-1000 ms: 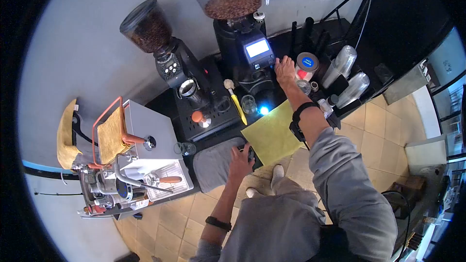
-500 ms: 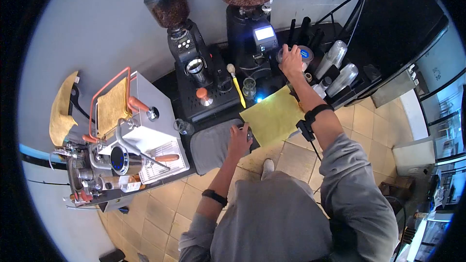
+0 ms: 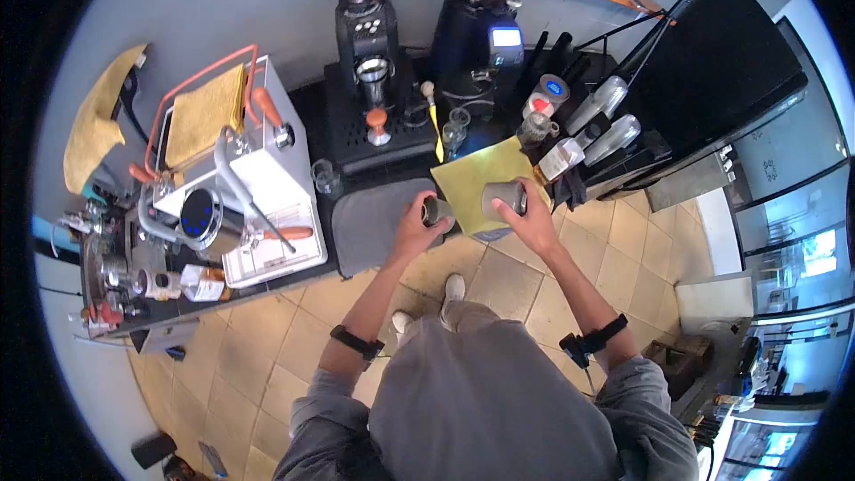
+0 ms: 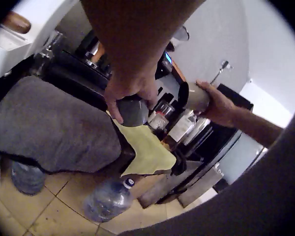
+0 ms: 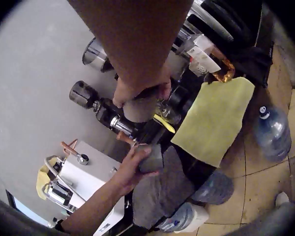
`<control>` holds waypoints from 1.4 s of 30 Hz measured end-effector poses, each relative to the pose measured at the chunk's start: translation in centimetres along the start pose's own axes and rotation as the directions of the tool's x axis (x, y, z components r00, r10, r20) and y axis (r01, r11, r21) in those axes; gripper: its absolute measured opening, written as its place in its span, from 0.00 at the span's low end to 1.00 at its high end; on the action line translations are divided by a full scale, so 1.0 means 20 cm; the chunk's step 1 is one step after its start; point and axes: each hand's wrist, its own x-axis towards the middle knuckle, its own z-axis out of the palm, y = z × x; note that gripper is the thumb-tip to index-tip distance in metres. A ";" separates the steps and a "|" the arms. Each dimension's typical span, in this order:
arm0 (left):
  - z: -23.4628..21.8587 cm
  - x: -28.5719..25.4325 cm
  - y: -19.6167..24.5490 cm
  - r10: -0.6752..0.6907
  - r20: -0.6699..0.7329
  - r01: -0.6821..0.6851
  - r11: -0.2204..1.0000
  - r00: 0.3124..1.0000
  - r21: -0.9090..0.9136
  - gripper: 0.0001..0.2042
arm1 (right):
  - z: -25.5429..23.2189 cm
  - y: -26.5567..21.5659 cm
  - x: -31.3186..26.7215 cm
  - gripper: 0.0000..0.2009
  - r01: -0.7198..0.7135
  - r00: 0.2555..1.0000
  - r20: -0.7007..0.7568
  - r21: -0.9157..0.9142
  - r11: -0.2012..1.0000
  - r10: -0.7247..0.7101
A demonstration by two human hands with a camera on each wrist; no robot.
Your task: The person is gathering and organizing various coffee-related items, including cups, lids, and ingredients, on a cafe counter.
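Observation:
In the head view my left hand (image 3: 414, 236) grips a small grey cup (image 3: 436, 211) at the right end of the grey towel (image 3: 374, 227). The left wrist view shows thumb and fingers on either side of that cup (image 4: 132, 112). Just to the right, my right hand (image 3: 536, 221) holds a second grey cup (image 3: 499, 199) on its side over the yellow cloth (image 3: 476, 176). The dark mouth of this cup (image 4: 196, 98) shows in the left wrist view. A small gap separates the two cups.
Two coffee grinders (image 3: 370, 31) stand at the back, with an orange-handled tamper (image 3: 378, 125) and a yellow brush (image 3: 436, 129) before them. A white espresso machine (image 3: 285, 147) is at the left. Stacked plastic cups (image 3: 610, 141) and a canister (image 3: 549, 89) occupy the right.
My right hand has come from beside the right grinder to the counter's front, bringing a grey cup. My left hand stays by the towel, its cup now showing more. The head view has shifted.

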 end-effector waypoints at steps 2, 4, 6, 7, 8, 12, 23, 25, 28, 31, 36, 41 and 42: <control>-0.08 -0.15 0.05 0.042 -0.010 -0.043 0.990 0.999 -0.132 0.29 | 0.05 0.07 -0.11 0.31 0.043 0.996 0.069 0.103 0.994 -0.051; -0.16 -0.32 0.12 -0.052 0.033 0.061 0.923 0.998 -0.379 0.28 | 0.06 0.00 -0.19 0.30 0.057 0.986 0.151 0.118 0.991 -0.074; -0.19 -0.49 0.14 -0.065 -0.056 0.038 0.915 0.996 -0.401 0.27 | 0.08 -0.06 -0.25 0.29 0.068 0.965 0.242 0.141 0.988 -0.101; -0.20 -0.57 0.15 -0.054 -0.132 -0.007 0.908 0.990 -0.418 0.27 | 0.09 -0.08 -0.26 0.29 0.083 0.947 0.292 0.180 0.980 -0.134; -0.21 -0.65 0.15 -0.073 -0.159 0.001 0.912 0.985 -0.411 0.27 | 0.11 -0.10 -0.27 0.28 0.097 0.924 0.341 0.219 0.971 -0.170; -0.21 -1.01 0.16 -0.213 -0.246 0.059 0.856 0.945 -0.513 0.25 | 0.26 -0.05 -0.32 0.33 0.180 0.819 0.471 0.333 0.926 -0.328; 0.38 -2.12 0.44 -0.646 -0.638 0.025 0.710 0.419 -0.703 0.24 | 0.54 -0.10 -0.85 0.29 0.157 0.175 0.768 0.596 0.787 -0.616; 0.54 -2.32 0.49 -0.662 -0.698 0.000 0.726 0.273 -0.688 0.24 | 0.57 -0.12 -0.98 0.28 0.072 0.043 0.796 0.600 0.796 -0.604; 0.78 -2.55 0.66 -0.636 -0.769 0.004 0.771 0.063 -0.637 0.25 | 0.62 -0.15 -1.22 0.26 0.013 -0.122 0.764 0.640 0.769 -0.634; 0.98 -2.74 0.90 -0.653 -0.745 -0.146 0.757 -0.140 -0.636 0.24 | 0.68 -0.20 -1.49 0.25 -0.003 -0.286 0.695 0.688 0.725 -0.660; 1.48 -3.08 1.04 -0.566 -0.673 -0.302 0.824 -0.476 -0.479 0.23 | 0.53 -0.25 -2.05 0.26 0.048 -0.575 0.686 0.573 0.818 -0.447; 1.98 -3.34 1.25 -0.483 -0.519 -0.357 0.874 -0.705 -0.329 0.24 | 0.26 -0.17 -2.66 0.27 0.104 -0.789 0.532 0.611 0.785 -0.309; 2.08 -3.40 1.28 -0.402 -0.489 -0.296 0.912 -0.774 -0.283 0.24 | 0.21 -0.15 -2.79 0.28 0.096 -0.839 0.464 0.639 0.763 -0.284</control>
